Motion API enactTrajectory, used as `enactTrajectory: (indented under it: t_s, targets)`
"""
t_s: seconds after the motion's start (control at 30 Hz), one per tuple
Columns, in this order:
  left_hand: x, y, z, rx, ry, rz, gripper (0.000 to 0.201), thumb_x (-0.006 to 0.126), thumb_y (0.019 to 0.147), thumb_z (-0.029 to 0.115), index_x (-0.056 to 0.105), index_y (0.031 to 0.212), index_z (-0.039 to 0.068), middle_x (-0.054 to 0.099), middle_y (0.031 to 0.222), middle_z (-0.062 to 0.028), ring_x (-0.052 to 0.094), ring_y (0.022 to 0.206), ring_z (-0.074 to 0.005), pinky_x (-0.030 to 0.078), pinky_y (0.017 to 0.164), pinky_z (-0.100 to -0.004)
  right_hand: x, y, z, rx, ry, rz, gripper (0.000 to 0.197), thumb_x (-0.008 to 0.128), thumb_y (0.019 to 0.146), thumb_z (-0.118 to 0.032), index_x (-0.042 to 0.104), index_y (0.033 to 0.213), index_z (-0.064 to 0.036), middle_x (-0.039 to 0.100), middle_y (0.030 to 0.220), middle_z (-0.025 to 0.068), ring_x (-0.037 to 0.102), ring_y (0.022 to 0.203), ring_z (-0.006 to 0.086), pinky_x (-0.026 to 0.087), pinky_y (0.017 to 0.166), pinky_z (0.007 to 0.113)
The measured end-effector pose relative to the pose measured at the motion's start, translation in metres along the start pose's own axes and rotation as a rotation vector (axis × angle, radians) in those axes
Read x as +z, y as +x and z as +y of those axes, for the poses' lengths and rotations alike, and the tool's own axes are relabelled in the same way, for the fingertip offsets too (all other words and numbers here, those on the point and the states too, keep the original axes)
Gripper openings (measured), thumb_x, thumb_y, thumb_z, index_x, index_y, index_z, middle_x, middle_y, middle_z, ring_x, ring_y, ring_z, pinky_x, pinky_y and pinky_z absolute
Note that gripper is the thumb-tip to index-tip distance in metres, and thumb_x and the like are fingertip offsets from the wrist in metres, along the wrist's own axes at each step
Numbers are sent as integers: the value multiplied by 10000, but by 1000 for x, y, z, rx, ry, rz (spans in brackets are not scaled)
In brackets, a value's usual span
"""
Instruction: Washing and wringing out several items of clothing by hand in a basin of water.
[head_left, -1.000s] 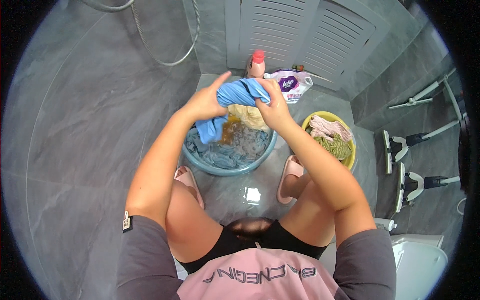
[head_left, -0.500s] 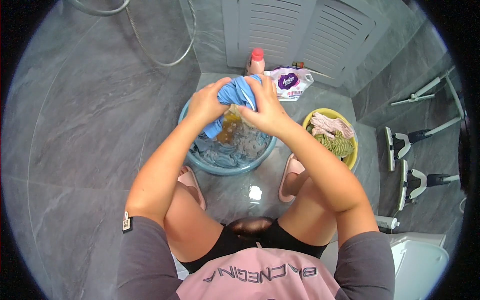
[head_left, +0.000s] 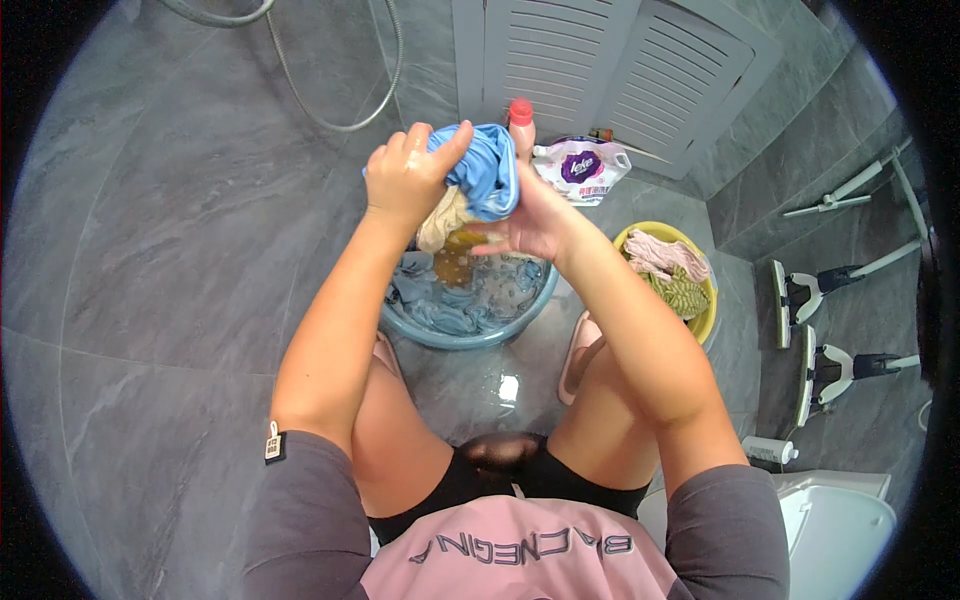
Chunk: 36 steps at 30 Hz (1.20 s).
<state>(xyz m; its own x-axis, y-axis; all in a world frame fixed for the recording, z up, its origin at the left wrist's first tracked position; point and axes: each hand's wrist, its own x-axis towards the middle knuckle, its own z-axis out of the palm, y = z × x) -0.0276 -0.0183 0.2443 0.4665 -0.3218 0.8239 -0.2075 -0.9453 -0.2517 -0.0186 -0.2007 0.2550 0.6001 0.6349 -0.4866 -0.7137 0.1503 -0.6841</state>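
Observation:
A bunched blue garment [head_left: 482, 175] is lifted above the far part of a blue basin [head_left: 470, 340]. My left hand [head_left: 408, 170] is closed around its left side, thumb on top. A cream-coloured piece of cloth [head_left: 443, 220] hangs below the blue bundle, by my left wrist. At the bundle's right edge is my right hand [head_left: 535, 225], its palm partly turned up and several fingers spread under the cloth. Part of that hand is hidden behind the garment. More blue cloth [head_left: 440, 305] soaks in bubbly water in the basin, yellowish in the middle.
Right of the basin stands a yellow basin [head_left: 707, 320] with pink and green clothes. A red-capped pink bottle [head_left: 521, 125] and a white-purple pouch [head_left: 582, 170] stand before a grey louvred door [head_left: 560, 60]. Mop heads [head_left: 806, 375] lean at the right; a shower hose [head_left: 340, 128] hangs at left.
The blue garment has been raised and turned, and the cream cloth now shows beneath it. My left hand has moved up; my right hand's fingers have spread and shifted lower along the bundle.

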Motion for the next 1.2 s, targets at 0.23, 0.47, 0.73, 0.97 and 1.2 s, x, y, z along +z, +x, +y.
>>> enactTrajectory:
  t_s: [0.23,0.47,0.73,0.97,1.2]
  targets:
    - [-1,2,-19,96,-51,93,457,619,642,164,623,1081,288,593,856,-41,576,662,-201,461,537,-312,-27,17,4,-257,158,-268,412,497,895,-389,473,1141,-60,510,1141,155,537,1039,300,435,912,520]
    - [4,6,23,325,-110,163,440,594,663,179,607,1078,323,563,866,-40,517,623,-181,438,510,-292,-39,22,-20,-301,578,-71,498,435,899,-409,430,1197,-10,513,1171,180,520,1085,339,393,928,562]
    - [20,5,49,128,-105,109,441,590,665,134,601,1096,229,555,827,-24,503,602,-175,444,500,-278,-63,64,-37,-440,650,308,212,520,804,-105,468,966,20,590,879,149,623,727,308,548,672,433]
    - [32,-4,31,58,-86,62,400,603,672,127,597,1072,111,557,791,-29,556,712,-225,480,598,-334,-48,67,-37,-391,635,46,266,597,750,-43,483,991,-52,553,899,96,590,762,259,516,675,422]
    - [57,-21,46,-75,-360,83,339,670,634,120,546,947,84,594,829,-92,587,839,-352,479,703,-446,-51,95,-26,-686,618,327,211,637,778,-75,534,943,7,588,832,119,599,732,259,515,664,392]
